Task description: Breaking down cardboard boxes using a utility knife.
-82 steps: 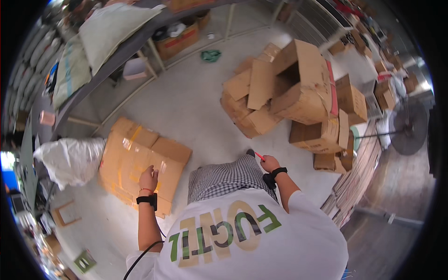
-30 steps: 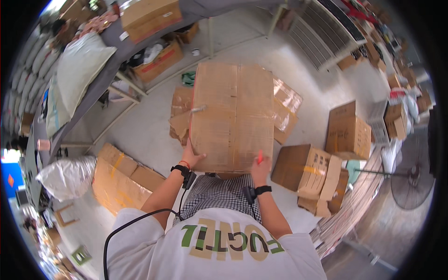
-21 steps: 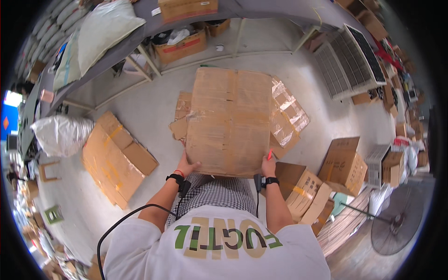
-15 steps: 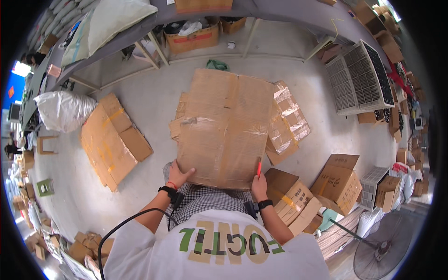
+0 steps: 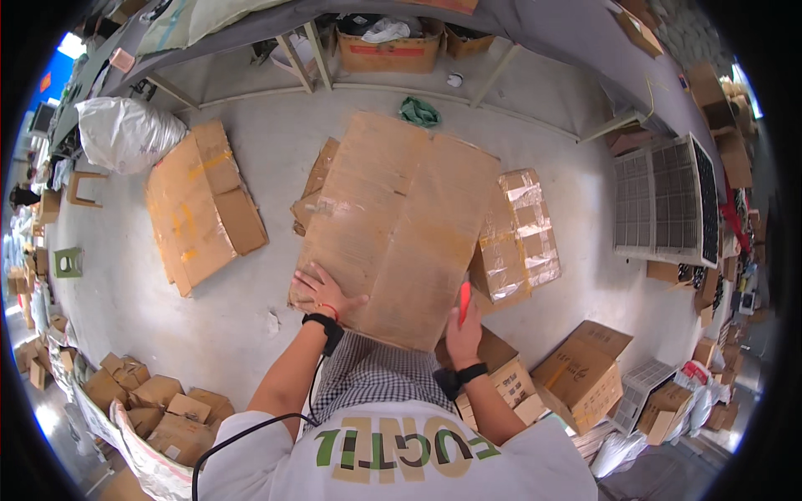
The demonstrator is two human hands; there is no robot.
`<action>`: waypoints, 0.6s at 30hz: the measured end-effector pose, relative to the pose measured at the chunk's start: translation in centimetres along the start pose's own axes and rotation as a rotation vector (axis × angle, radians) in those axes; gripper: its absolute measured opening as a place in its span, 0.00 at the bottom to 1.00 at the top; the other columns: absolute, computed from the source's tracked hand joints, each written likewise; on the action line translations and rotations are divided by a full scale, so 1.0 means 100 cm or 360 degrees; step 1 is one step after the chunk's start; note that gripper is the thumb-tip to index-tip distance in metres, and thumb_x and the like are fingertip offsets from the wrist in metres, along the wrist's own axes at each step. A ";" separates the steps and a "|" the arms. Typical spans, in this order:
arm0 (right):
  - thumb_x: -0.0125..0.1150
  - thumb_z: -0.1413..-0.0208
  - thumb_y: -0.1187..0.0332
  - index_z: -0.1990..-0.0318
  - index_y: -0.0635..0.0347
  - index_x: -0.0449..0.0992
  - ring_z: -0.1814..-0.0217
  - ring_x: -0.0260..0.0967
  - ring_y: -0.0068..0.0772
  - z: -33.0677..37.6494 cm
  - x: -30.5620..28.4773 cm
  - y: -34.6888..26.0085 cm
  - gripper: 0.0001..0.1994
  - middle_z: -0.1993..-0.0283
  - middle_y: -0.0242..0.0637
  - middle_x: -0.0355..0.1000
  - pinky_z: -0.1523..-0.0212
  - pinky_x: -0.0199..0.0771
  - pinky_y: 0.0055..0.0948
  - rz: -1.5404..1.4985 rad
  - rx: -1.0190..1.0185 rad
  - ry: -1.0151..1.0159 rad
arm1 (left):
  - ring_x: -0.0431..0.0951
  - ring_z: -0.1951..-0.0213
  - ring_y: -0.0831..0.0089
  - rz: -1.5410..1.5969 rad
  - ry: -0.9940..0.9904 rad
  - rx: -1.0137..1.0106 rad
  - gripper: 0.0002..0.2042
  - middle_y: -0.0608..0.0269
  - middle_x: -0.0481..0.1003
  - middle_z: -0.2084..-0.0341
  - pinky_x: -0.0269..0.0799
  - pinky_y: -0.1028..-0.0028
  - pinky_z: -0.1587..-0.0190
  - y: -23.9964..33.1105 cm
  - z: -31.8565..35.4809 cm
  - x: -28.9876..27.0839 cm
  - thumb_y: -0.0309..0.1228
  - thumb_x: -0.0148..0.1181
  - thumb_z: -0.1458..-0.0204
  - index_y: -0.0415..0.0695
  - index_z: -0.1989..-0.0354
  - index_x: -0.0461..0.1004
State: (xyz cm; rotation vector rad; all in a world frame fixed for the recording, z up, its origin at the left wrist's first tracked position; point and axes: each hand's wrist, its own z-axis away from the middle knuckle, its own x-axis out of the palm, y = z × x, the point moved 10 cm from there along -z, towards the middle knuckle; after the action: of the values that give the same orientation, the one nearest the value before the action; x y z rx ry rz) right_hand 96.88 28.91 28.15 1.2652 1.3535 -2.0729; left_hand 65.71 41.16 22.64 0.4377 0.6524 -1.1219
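A large brown cardboard box, with a taped middle seam, stands in front of me and leans toward my legs. My left hand lies on its near left part, fingers spread and palm down on the cardboard. At the near right edge, my right hand is closed around a red utility knife, its handle pointing up along the box side. The blade cannot be made out. Behind the box, more flattened cardboard with shiny tape shows on the right, and another piece on the left.
Folded cardboard lies on the floor to the left, by a white sack. Open boxes stand near right. A grey-covered table runs across the far side; a white grid-sided crate is at right, a green stool at left.
The box has turned clockwise a little, its near edge now slanting. My left hand has gone from gripping its edge to lying flat on it. My right hand still holds the knife.
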 end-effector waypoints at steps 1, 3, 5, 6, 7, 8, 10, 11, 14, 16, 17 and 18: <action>0.44 0.44 0.67 0.45 0.63 0.59 0.59 0.67 0.57 -0.020 -0.021 -0.006 0.19 0.58 0.55 0.66 0.58 0.67 0.48 -0.0026 -0.0245 0.0362 | 0.15 0.37 0.44 0.0022 -0.0011 0.0002 0.70 0.36 0.17 0.39 0.28 0.31 0.46 0.003 0.000 -0.001 0.58 0.70 0.80 0.44 0.36 0.20; 0.44 0.43 0.67 0.50 0.62 0.65 0.60 0.67 0.57 -0.088 -0.020 -0.025 0.14 0.60 0.53 0.68 0.60 0.66 0.48 -0.0428 -0.0093 0.0046 | 0.15 0.37 0.43 -0.0005 -0.0015 -0.0010 0.71 0.34 0.17 0.39 0.25 0.32 0.46 -0.003 0.000 0.001 0.58 0.70 0.80 0.44 0.37 0.18; 0.40 0.41 0.65 0.50 0.62 0.64 0.60 0.66 0.57 -0.154 -0.010 -0.045 0.16 0.64 0.56 0.69 0.60 0.66 0.46 -0.0063 -0.0211 -0.0186 | 0.15 0.38 0.38 0.0010 -0.0077 0.0003 0.72 0.31 0.14 0.41 0.23 0.32 0.46 -0.003 -0.002 0.001 0.60 0.70 0.79 0.41 0.39 0.15; 0.40 0.41 0.64 0.53 0.62 0.66 0.61 0.66 0.57 -0.190 -0.007 -0.051 0.14 0.64 0.55 0.69 0.61 0.66 0.47 0.0159 -0.0348 -0.0181 | 0.14 0.38 0.38 0.0008 -0.0078 0.0005 0.72 0.31 0.14 0.42 0.23 0.32 0.46 -0.002 -0.004 0.003 0.60 0.70 0.79 0.41 0.38 0.15; 0.40 0.41 0.62 0.56 0.61 0.67 0.62 0.66 0.58 -0.222 0.002 -0.060 0.14 0.65 0.54 0.70 0.63 0.66 0.48 0.0377 -0.0483 -0.0181 | 0.14 0.38 0.39 0.0002 -0.0078 0.0002 0.72 0.31 0.13 0.42 0.23 0.32 0.46 -0.002 -0.007 0.005 0.60 0.70 0.80 0.41 0.38 0.15; 0.41 0.41 0.61 0.58 0.60 0.68 0.64 0.67 0.56 -0.250 0.001 -0.081 0.13 0.66 0.51 0.70 0.64 0.67 0.48 0.0456 -0.0544 -0.0080 | 0.13 0.39 0.38 0.0006 -0.0091 -0.0020 0.72 0.31 0.13 0.42 0.22 0.32 0.46 -0.002 -0.009 0.005 0.60 0.70 0.80 0.42 0.38 0.15; 0.43 0.42 0.60 0.62 0.56 0.70 0.67 0.69 0.50 -0.297 0.001 -0.130 0.12 0.69 0.46 0.71 0.66 0.67 0.46 0.0717 -0.0699 0.0049 | 0.13 0.39 0.38 0.0013 -0.0095 -0.0022 0.72 0.30 0.13 0.42 0.22 0.32 0.46 -0.004 -0.011 0.007 0.59 0.70 0.80 0.41 0.38 0.15; 0.44 0.42 0.60 0.64 0.55 0.71 0.68 0.70 0.47 -0.316 0.006 -0.146 0.11 0.70 0.43 0.71 0.67 0.68 0.44 0.0905 -0.0786 0.0080 | 0.13 0.39 0.37 0.0009 -0.0091 -0.0017 0.72 0.30 0.13 0.42 0.22 0.32 0.46 -0.004 -0.013 0.007 0.59 0.70 0.80 0.41 0.38 0.15; 0.47 0.45 0.62 0.67 0.53 0.72 0.69 0.71 0.42 -0.347 0.030 -0.175 0.09 0.72 0.39 0.71 0.70 0.67 0.41 0.1101 -0.1062 0.0130 | 0.13 0.39 0.36 0.0028 -0.0082 0.0004 0.72 0.29 0.14 0.42 0.21 0.32 0.47 -0.004 -0.015 0.009 0.60 0.70 0.80 0.40 0.38 0.17; 0.48 0.46 0.63 0.68 0.53 0.72 0.69 0.71 0.41 -0.357 0.040 -0.184 0.07 0.72 0.38 0.71 0.70 0.67 0.40 0.1123 -0.1079 0.0084 | 0.14 0.39 0.37 0.0061 -0.0075 0.0021 0.71 0.29 0.15 0.41 0.19 0.32 0.47 -0.004 -0.015 0.008 0.59 0.70 0.80 0.41 0.37 0.19; 0.49 0.48 0.65 0.69 0.53 0.71 0.68 0.71 0.41 -0.358 0.046 -0.191 0.06 0.72 0.38 0.71 0.70 0.66 0.39 0.1135 -0.1105 0.0041 | 0.14 0.38 0.38 0.0097 -0.0058 0.0029 0.71 0.30 0.17 0.40 0.17 0.33 0.47 -0.006 -0.016 0.006 0.59 0.70 0.80 0.41 0.36 0.21; 0.49 0.48 0.65 0.69 0.53 0.71 0.68 0.71 0.41 -0.357 0.048 -0.196 0.06 0.72 0.38 0.71 0.70 0.66 0.39 0.1134 -0.1111 0.0037 | 0.14 0.38 0.38 0.0100 -0.0059 0.0023 0.71 0.30 0.17 0.40 0.17 0.33 0.47 -0.008 -0.016 0.006 0.59 0.70 0.80 0.41 0.36 0.21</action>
State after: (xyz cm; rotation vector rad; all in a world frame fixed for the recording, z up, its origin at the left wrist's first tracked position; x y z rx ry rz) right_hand 98.01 69.90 29.80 1.1931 1.2181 -0.9866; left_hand 64.76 41.46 21.04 0.4460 0.5948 -1.0729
